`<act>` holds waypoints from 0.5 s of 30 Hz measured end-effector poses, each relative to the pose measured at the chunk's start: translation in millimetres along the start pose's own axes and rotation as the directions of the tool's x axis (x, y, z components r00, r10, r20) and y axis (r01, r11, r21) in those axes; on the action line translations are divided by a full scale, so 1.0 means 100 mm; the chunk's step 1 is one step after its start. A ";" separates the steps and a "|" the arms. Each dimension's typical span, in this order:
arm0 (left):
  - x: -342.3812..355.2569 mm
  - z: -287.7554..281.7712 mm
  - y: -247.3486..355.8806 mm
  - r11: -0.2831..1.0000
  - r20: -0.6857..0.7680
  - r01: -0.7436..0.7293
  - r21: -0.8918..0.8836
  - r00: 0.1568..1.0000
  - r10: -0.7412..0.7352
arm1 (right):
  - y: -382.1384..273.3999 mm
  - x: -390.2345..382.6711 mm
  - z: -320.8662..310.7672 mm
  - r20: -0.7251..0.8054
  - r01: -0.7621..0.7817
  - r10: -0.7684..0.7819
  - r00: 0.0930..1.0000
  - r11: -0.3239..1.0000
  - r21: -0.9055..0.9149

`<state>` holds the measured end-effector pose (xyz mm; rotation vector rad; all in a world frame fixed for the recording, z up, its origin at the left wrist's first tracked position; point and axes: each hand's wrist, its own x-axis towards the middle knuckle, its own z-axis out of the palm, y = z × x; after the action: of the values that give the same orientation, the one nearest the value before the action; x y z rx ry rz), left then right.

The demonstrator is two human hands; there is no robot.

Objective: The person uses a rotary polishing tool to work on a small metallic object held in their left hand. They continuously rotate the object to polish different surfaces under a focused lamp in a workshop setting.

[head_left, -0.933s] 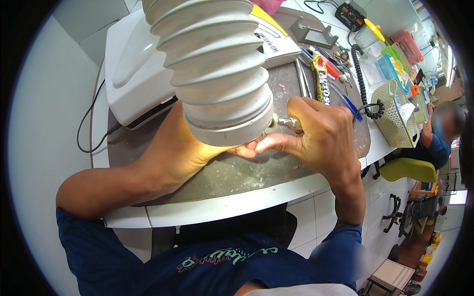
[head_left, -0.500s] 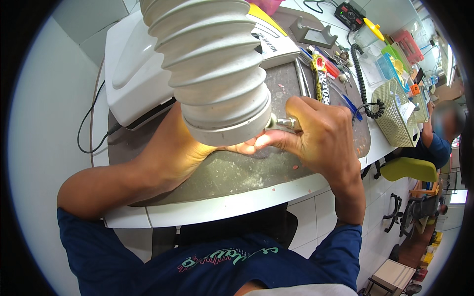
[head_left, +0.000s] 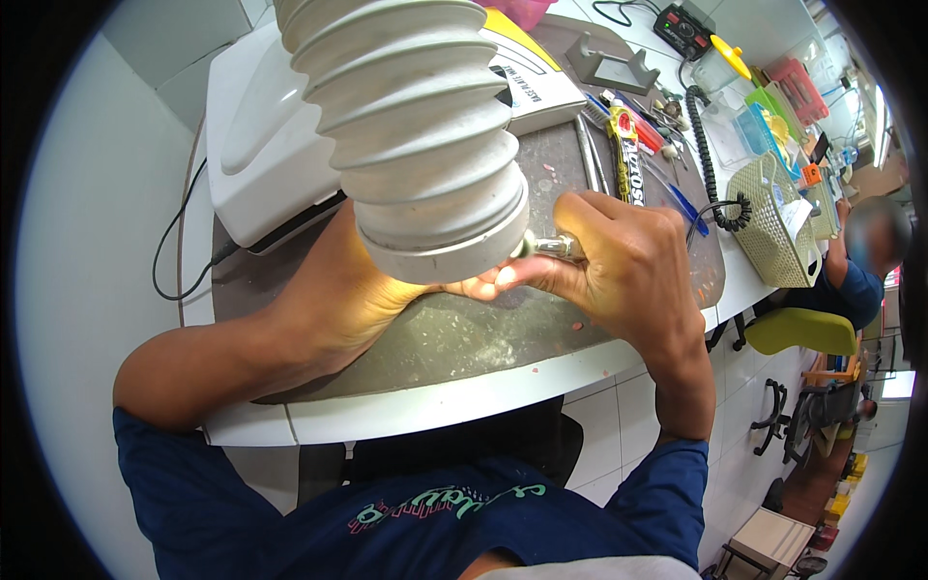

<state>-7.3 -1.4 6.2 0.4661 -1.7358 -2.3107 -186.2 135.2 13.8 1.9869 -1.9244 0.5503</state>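
My right hand [head_left: 633, 259] is closed round a metal rotary handpiece [head_left: 559, 248], whose greenish tip points left under the hose rim. My right thumb meets the fingertips of my left hand [head_left: 358, 275]. A thick white ribbed suction hose [head_left: 425, 145] hangs over both hands and covers most of my left fingers. Those fingers look curled, but whatever they hold is hidden behind the hose mouth. Warm light falls on my left wrist and on the dark, dusty work mat [head_left: 464, 338] beneath.
A white machine [head_left: 261, 145] stands left of the hose, a white and yellow box [head_left: 541, 92] behind. Tools and a yellow tube [head_left: 626, 159] lie to the right, near a coiled black cord [head_left: 709, 155] and a basket [head_left: 773, 222]. Another person [head_left: 855, 275] sits far right.
My right hand and the handpiece have shifted slightly left, so the tip sits closer to the hose rim. My left arm has barely moved.
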 end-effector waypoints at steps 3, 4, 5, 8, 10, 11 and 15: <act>0.00 -0.01 0.00 1.000 -0.012 0.009 0.029 1.000 -0.009 | 0.00 0.00 0.01 -0.005 -0.006 0.006 1.000 1.000 0.004; 0.00 -0.01 -0.01 0.999 -0.019 0.012 0.046 1.000 -0.011 | 0.01 0.00 0.01 -0.011 -0.008 0.008 1.000 1.000 -0.004; 0.00 -0.01 0.00 0.999 -0.010 0.012 0.039 1.000 -0.011 | 0.01 0.01 0.00 -0.018 -0.010 0.010 1.000 1.000 -0.014; 0.00 0.00 0.01 1.000 0.007 0.016 0.011 1.000 -0.016 | -0.01 0.01 0.00 -0.013 0.031 -0.030 0.999 0.999 0.026; 0.00 -0.01 0.01 1.000 0.002 0.022 -0.021 1.000 -0.022 | 0.00 0.01 0.00 -0.017 0.012 -0.012 1.000 1.000 0.010; 0.00 -0.02 -0.01 1.000 0.004 0.010 -0.024 1.000 -0.010 | 0.01 0.01 -0.01 -0.018 0.001 -0.001 1.000 1.000 -0.001; 0.01 -0.01 -0.01 1.000 0.025 0.003 -0.021 1.000 -0.003 | 0.02 -0.01 0.01 -0.011 0.007 -0.007 1.000 1.000 0.013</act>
<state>-7.6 -2.7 4.9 0.4383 -1.7213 -2.3439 -188.6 136.0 12.3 1.9941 -1.9111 0.5726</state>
